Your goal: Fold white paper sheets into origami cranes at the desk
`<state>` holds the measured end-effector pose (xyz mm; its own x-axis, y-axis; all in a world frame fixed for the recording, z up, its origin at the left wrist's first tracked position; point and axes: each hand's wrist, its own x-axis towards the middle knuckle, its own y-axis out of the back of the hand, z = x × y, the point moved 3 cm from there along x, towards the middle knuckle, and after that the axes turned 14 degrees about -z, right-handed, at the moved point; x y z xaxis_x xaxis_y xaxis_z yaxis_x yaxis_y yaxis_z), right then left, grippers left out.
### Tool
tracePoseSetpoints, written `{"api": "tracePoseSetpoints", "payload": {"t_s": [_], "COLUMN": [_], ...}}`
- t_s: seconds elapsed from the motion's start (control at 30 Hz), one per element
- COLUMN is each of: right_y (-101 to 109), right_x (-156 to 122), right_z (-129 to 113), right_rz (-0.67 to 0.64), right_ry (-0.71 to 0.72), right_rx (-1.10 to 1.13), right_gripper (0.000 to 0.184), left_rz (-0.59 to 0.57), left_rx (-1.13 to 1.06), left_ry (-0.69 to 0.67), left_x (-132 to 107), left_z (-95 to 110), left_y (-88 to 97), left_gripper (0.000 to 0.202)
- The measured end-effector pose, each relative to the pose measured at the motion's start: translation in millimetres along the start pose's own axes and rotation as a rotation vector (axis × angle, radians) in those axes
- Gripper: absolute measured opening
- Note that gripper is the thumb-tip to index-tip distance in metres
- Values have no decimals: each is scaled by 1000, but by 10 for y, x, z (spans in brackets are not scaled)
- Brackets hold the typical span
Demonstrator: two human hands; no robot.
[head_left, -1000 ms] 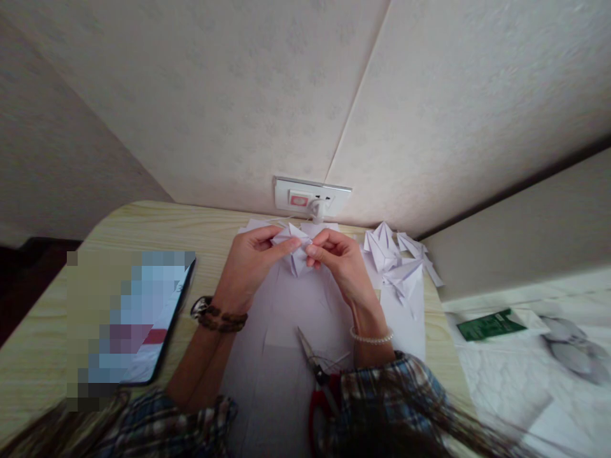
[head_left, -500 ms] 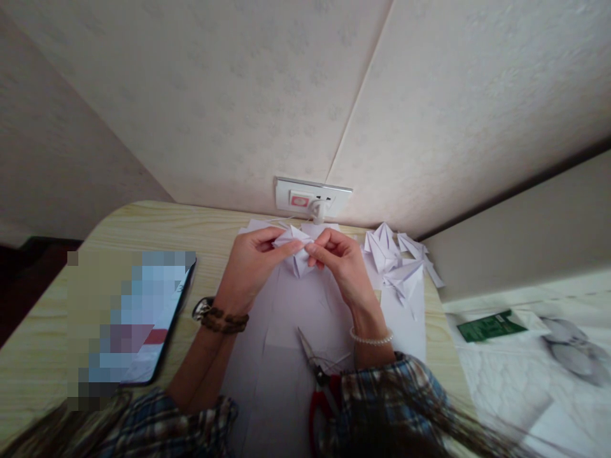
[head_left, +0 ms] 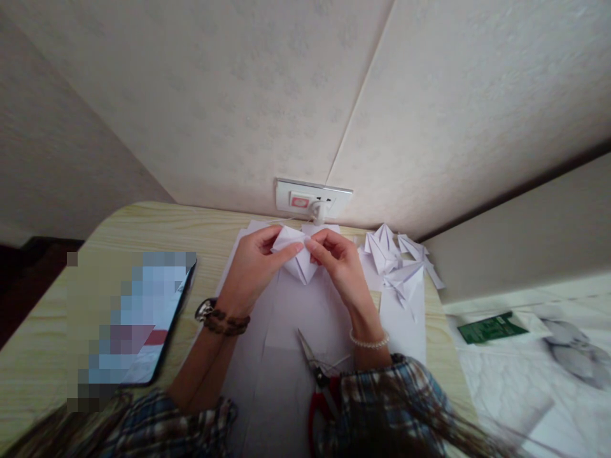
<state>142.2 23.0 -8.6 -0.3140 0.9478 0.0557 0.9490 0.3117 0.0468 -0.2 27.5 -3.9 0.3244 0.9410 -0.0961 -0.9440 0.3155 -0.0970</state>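
Observation:
My left hand (head_left: 251,267) and my right hand (head_left: 340,264) pinch a folded white paper piece (head_left: 298,257) between them, above white sheets (head_left: 286,331) spread on a light wooden table (head_left: 143,229). Fingers of both hands are closed on the upper edges of the folded piece, whose pointed tip hangs downward. A watch and bead bracelet sit on my left wrist, a pearl bracelet on the right.
Red-handled scissors (head_left: 317,378) lie on the sheets near my right forearm. Folded paper shapes (head_left: 394,261) rest at the table's right. A phone (head_left: 143,318) lies at the left. A wall socket (head_left: 312,198) is behind. A green packet (head_left: 487,327) lies on bedding at right.
The hands shifted slightly, and the folded piece now shows a longer downward point between my fingers. Nothing else moved.

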Motion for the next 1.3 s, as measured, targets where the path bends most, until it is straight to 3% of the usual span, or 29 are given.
{"api": "tracePoseSetpoints", "payload": {"t_s": [0.47,0.83,1.1,1.3], "right_y": [12,27,5,10], "right_x": [-2,11,-22,-12], "right_z": [-10,35,-52,-11], "right_rz": [-26,13,133,186], "right_ry": [38,5,74,80], "right_rx": [-46,102,-174,-119], "right_gripper": [27,17,20,19], "left_rz": [6,-14,-37,18], "left_rx": [37,121,163,-62], "left_ry": [-3,1,-8,-28], "left_x": [2,3,13,16], "left_z": [-1,-4,-18,-6], "left_y": [26,9,-1,-24], "left_gripper": [17,16,19,33]}}
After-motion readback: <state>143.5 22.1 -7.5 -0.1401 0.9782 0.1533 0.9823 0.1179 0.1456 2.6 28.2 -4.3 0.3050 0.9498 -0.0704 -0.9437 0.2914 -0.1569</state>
